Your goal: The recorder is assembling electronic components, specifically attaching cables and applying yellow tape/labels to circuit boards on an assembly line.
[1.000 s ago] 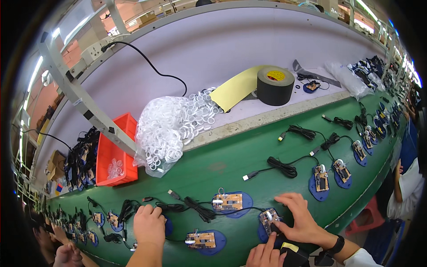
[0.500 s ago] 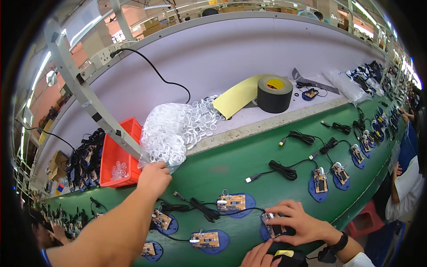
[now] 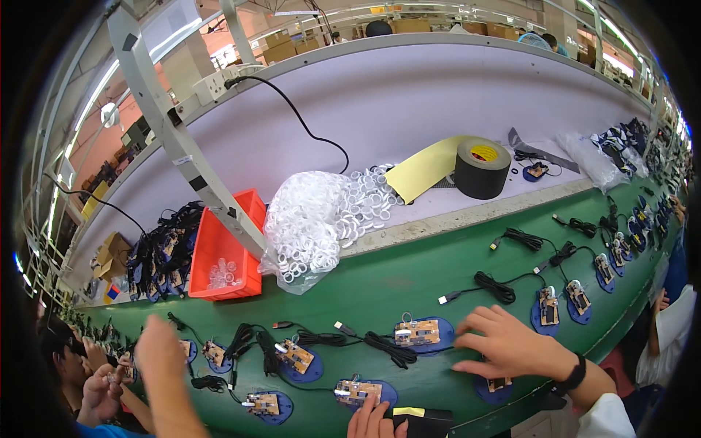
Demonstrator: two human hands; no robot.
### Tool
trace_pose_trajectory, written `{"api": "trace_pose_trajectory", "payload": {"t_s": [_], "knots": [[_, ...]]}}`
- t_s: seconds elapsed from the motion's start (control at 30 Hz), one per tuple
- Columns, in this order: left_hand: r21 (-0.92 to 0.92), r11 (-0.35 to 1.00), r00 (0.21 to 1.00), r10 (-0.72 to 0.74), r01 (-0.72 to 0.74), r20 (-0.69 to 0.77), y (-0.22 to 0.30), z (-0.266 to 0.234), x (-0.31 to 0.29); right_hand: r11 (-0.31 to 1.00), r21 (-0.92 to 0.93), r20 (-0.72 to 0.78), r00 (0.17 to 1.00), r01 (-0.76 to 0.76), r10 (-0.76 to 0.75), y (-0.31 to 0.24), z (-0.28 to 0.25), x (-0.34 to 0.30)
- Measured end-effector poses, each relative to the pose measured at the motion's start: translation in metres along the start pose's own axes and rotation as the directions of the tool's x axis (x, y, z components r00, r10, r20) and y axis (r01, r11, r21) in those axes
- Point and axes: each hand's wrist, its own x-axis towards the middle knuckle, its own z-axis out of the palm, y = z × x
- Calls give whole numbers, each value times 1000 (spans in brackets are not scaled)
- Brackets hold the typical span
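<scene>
My left hand (image 3: 374, 423) comes in at the bottom edge, its bent fingers gathered on the front of a mouse base (image 3: 385, 395), a blue oval with a brown circuit board. Right beside that hand is a black object with a yellow strip (image 3: 418, 422); whether the hand holds it is hidden. My right hand (image 3: 504, 343), with a dark wristband, is spread and holds nothing. Below it another mouse base (image 3: 491, 393) is partly covered. Between the hands, farther back, a third mouse base (image 3: 442, 334) lies beside a coiled black cable (image 3: 391, 350).
At the left, a co-worker's hand (image 3: 102, 392) pinches something small and clear; the other hand (image 3: 158, 347) is blurred. Behind stand a red bin (image 3: 252, 274), a bag of white rings (image 3: 299, 230) and a black tape roll (image 3: 482, 175). More mouse bases line the green belt (image 3: 409, 274).
My right hand has let go of the mouse base at the right and lifted. My left hand has moved left to another base. The co-worker's arm has drawn back from the bag.
</scene>
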Motion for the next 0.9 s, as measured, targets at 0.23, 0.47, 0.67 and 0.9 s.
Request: {"api": "trace_pose_trajectory", "payload": {"t_s": [0.23, 0.47, 0.67, 0.9], "knots": [[-78, 991, 991, 104, -111, -80, 20, -4, 14, 916, -331, 107, 974, 226, -202, -25, 53, 89], [-339, 927, 984, 176, -162, 12, 31, 7, 25, 998, 61, -330, 944, 18, 3, 0, -3, 71], [-196, 972, 991, 135, -131, 7, 23, 12, 17, 958, -280, -138, 990, -60, 22, 27, -25, 60], [-615, 785, 995, -96, 73, -5, 28, -2, 18, 990, -117, 197, 975, -81, 103, 4, 24, 34]]}}
